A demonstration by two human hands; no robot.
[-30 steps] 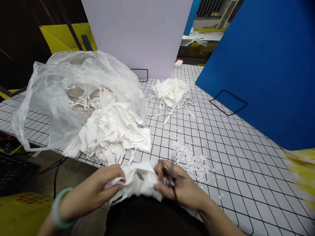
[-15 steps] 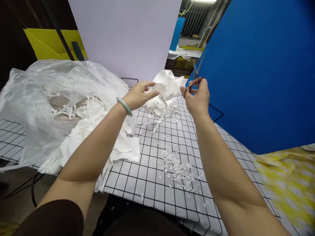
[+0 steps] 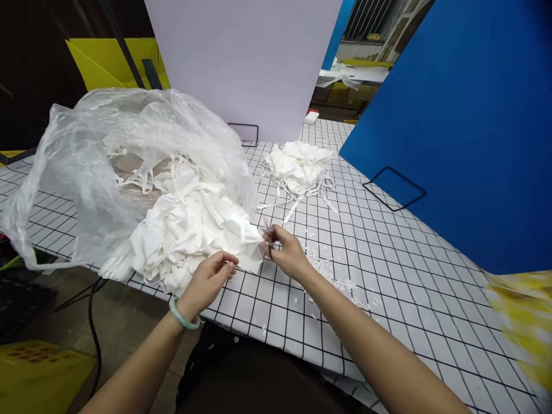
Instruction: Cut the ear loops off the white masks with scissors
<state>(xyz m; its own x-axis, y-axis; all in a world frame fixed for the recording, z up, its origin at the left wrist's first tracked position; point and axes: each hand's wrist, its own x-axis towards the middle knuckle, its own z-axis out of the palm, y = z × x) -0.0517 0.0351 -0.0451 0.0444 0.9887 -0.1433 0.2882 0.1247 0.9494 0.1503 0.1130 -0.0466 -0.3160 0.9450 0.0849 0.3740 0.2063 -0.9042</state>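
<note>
With our right hand (image 3: 287, 254) we are clasping the scissors (image 3: 268, 232), blurred at the fingertips, and we are bringing those fingertips up against the corner of a white cloth (image 3: 249, 253). That cloth is lying at the right edge of a tangled heap (image 3: 181, 230), which is spilling out of a clear bag (image 3: 86, 129) on the left of the worktop (image 3: 435, 299). Our left hand (image 3: 209, 282) is curling loosely at the near edge of the heap, thumb and fingers bent; we cannot tell whether it is pinching any cloth. A pale green bangle (image 3: 183, 314) is circling that wrist.

Beyond our right hand, a smaller pile (image 3: 298, 165) of white pieces is resting with thin strips trailing from it. Tiny white scraps (image 3: 342, 282) are lying scattered beside our right forearm, partly hidden by it. A lilac panel (image 3: 241, 63) is standing behind, and a blue panel (image 3: 448, 138) is leaning on the right.
</note>
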